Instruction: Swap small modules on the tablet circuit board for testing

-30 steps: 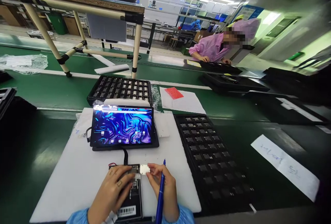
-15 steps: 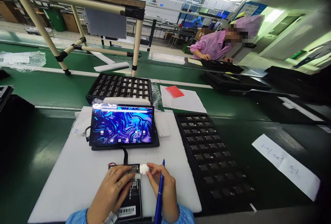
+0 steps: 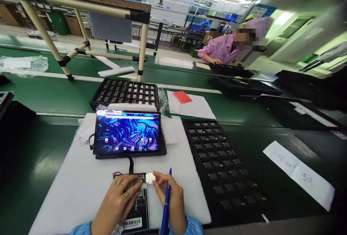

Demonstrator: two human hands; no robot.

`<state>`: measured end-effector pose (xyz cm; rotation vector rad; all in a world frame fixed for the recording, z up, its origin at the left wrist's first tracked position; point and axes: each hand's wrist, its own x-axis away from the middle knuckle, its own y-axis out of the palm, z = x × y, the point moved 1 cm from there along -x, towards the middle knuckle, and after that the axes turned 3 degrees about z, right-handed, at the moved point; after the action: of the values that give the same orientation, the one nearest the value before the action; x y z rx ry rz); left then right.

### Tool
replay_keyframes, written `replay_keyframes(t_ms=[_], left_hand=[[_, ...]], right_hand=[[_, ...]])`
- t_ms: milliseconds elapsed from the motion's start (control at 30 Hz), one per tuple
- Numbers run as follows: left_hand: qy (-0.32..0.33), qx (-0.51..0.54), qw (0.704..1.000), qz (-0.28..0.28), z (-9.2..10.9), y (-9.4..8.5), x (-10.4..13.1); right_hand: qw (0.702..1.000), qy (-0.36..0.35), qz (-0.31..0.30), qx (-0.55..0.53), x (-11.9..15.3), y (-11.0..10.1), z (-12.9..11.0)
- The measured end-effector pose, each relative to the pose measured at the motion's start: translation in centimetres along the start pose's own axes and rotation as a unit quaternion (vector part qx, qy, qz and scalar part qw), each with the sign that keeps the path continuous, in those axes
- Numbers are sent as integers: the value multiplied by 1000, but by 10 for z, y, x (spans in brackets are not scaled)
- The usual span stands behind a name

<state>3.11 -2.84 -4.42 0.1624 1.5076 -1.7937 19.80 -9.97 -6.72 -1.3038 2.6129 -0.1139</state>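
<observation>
**Small part held at the edge of the board: where it could slip**

The left hand [image 3: 119, 200] lies flat on the black board [image 3: 137, 206], fingers spread and pressing it to the white mat [image 3: 81, 184]; its grip closes on nothing, it only holds the board down. The right hand [image 3: 170, 197] pinches a small silvery module [image 3: 150, 178] between thumb and fingertips at the board's top right corner, while a blue pen [image 3: 166, 206] stays tucked along the same hand, tip pointing up and away.

Risks, as I judge them:

- The pinch on the module is narrow (only the fingertips show contact), so a small twist could let it drop onto the mat or skew where it meets the board.
- The pen shares the hand with the module. If the fingers shift, its tip could swing towards the tablet [image 3: 127, 133] just beyond.
- A dark cable [image 3: 131, 164] runs from the tablet down to the board. A push from the left hand could drag the cable and tug the tablet or loosen the link.
- The tray [image 3: 222, 170] of small parts sits just beside the mat on the right; an elbow sweep could knock its parts loose.
</observation>
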Motion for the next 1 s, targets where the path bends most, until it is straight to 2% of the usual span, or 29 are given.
replay_keyframes(t_ms=[267,533,800,1000], left_hand=[[11,-59,998,-26,0,4,2],[35,-92,994,-37,0,4,3],[65,-133,989,-1,-3,4,0],[98,-150,982,53,-6,3,-4]], right_hand=[[1000,22,-3,-12,1,1,1],[1000,14,3,-1,1,2,-1],[999,29,-5,-12,1,6,15],[998,10,59,-12,4,15,18]])
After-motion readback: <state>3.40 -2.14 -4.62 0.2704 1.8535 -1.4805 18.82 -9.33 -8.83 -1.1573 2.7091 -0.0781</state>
